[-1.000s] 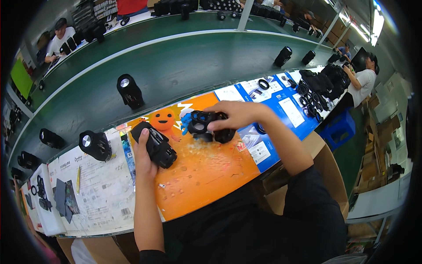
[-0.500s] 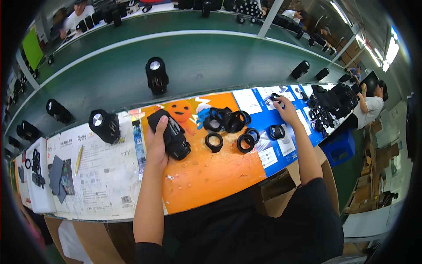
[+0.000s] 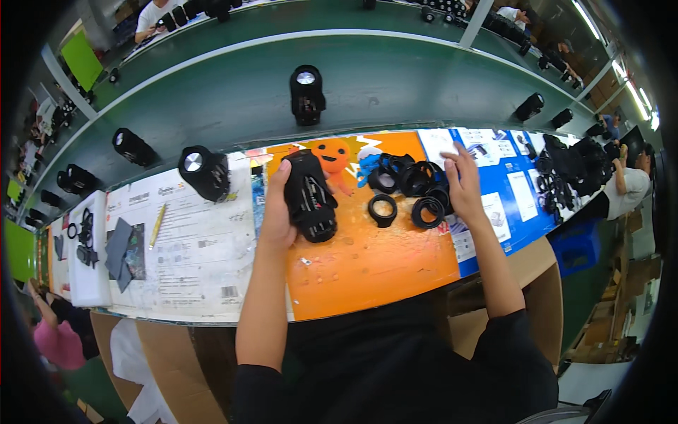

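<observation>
My left hand point(image 3: 278, 212) is wrapped round the left side of a black, roughly cylindrical device point(image 3: 311, 198) with a ribbed end, held over the orange part of the table. To its right lies a pile of black rings point(image 3: 418, 178), with two looser rings, one black ring point(image 3: 382, 222) and another thicker ring point(image 3: 428, 223), at the near side. At the right edge of the pile is my right hand point(image 3: 464, 189), fingers stretched and apart. Whether its palm side touches a ring is hidden. Nothing shows in its grip.
Similar black devices with silver round ends stand on the table point(image 3: 203, 173) and the green belt point(image 3: 308, 99). A yellow pen point(image 3: 157, 225), grey pieces point(image 3: 120, 251) and a white foam tray point(image 3: 90, 283) lie left. Black parts point(image 3: 575, 169) crowd the right end, near a person.
The view has shifted. My right hand has come leftward and nearer, and the rings on the blue part now sit against the pile. The device in my left hand is turned more upright.
</observation>
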Action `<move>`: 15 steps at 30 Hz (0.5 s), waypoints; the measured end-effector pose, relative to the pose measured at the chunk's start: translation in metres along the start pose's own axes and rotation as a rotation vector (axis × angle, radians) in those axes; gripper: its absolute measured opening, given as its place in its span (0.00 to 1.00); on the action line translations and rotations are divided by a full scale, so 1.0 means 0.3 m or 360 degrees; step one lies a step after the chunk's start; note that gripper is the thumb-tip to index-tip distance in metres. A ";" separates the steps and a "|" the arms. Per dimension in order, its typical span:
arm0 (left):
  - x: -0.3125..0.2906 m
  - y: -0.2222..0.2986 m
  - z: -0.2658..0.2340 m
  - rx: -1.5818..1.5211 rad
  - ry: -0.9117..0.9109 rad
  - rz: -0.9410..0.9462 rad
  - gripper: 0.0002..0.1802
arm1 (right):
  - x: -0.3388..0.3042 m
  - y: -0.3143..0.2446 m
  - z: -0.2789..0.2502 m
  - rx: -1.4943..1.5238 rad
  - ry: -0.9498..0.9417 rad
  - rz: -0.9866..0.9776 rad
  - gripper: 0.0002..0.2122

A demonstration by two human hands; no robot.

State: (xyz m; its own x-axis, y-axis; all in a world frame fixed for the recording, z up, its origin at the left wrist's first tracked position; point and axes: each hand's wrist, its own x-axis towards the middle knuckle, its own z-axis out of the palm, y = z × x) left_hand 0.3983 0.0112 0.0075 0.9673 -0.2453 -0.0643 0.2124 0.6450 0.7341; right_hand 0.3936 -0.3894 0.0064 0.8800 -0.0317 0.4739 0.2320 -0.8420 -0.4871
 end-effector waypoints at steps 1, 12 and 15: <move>-0.002 -0.003 -0.005 -0.0052 -0.0016 -0.0043 0.40 | 0.014 -0.056 -0.010 -0.0295 0.0141 -0.0198 0.15; -0.037 0.006 0.020 0.0134 -0.0170 0.0029 0.40 | -0.095 -0.450 0.005 -0.0196 -0.0675 -0.0794 0.10; -0.047 0.013 0.033 0.0336 -0.0188 0.0114 0.33 | -0.078 -0.460 0.004 -0.0017 -0.0701 -0.0727 0.10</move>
State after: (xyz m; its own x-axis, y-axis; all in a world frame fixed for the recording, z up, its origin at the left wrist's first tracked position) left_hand 0.3842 0.0098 0.0179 0.9533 -0.2952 0.0634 0.0981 0.5015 0.8596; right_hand 0.3414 -0.2719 0.0615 0.7820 0.5546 0.2846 0.6220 -0.7238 -0.2986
